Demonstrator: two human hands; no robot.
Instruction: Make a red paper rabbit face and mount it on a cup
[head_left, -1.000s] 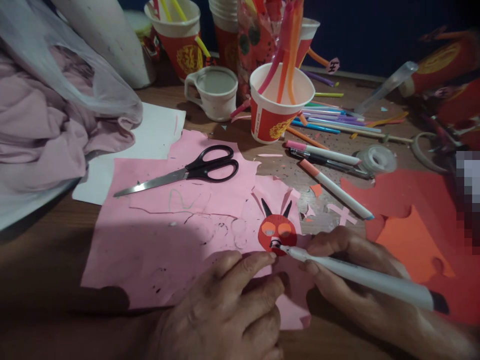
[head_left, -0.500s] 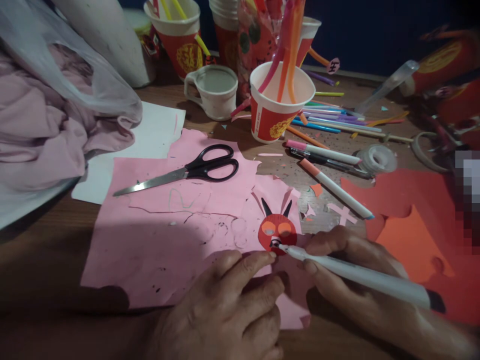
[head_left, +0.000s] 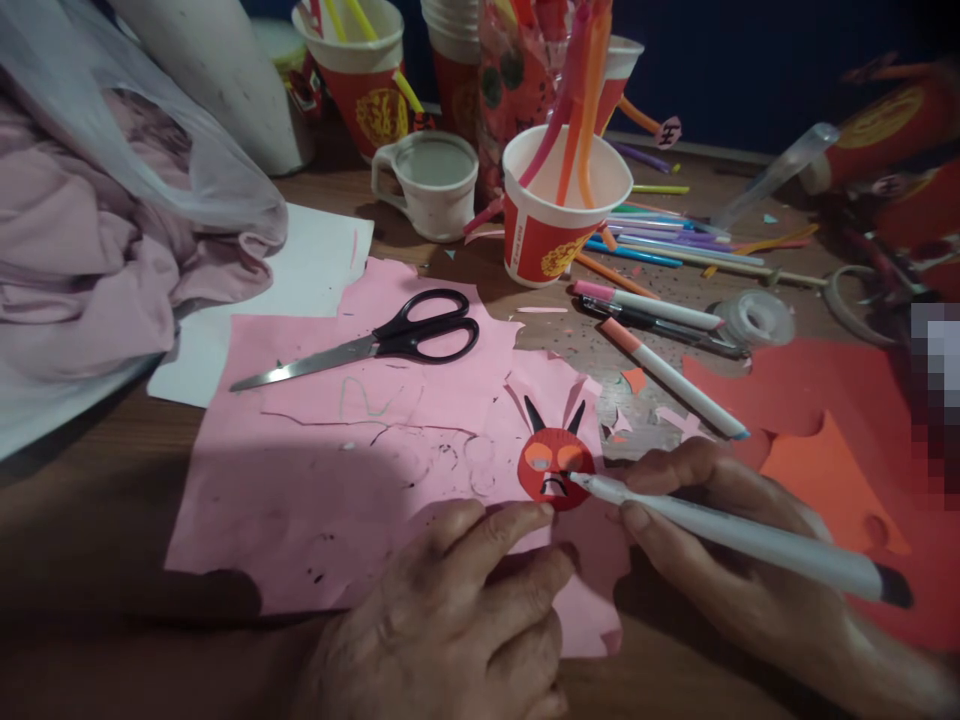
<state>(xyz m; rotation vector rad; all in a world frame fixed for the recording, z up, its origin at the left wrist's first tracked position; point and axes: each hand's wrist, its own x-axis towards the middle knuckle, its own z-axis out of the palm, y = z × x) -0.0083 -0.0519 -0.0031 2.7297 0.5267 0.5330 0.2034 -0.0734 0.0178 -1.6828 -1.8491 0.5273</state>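
A red round paper face (head_left: 537,485) with orange eye patches, black horns and a small pink piece with black marks lies on pink paper (head_left: 285,500). My left hand (head_left: 457,600) rests on the pink paper with fingers spread, a fingertip on the lower edge of the face. My right hand (head_left: 720,540) is closed round a white marker (head_left: 757,535) with a black end, its tip at the right part of the face, just above and beside the pink piece.
Black-handled scissors (head_left: 427,325) lie on the pink paper. Behind stand a red cup (head_left: 536,235) with straws and a white mug (head_left: 442,185). Markers (head_left: 675,375), a tape roll (head_left: 752,318) and red paper (head_left: 840,380) lie right; a plastic bag (head_left: 217,170) sits left.
The marker tip has moved up and to the right, off the pink piece, with my right hand shifting slightly. My left hand is almost still.
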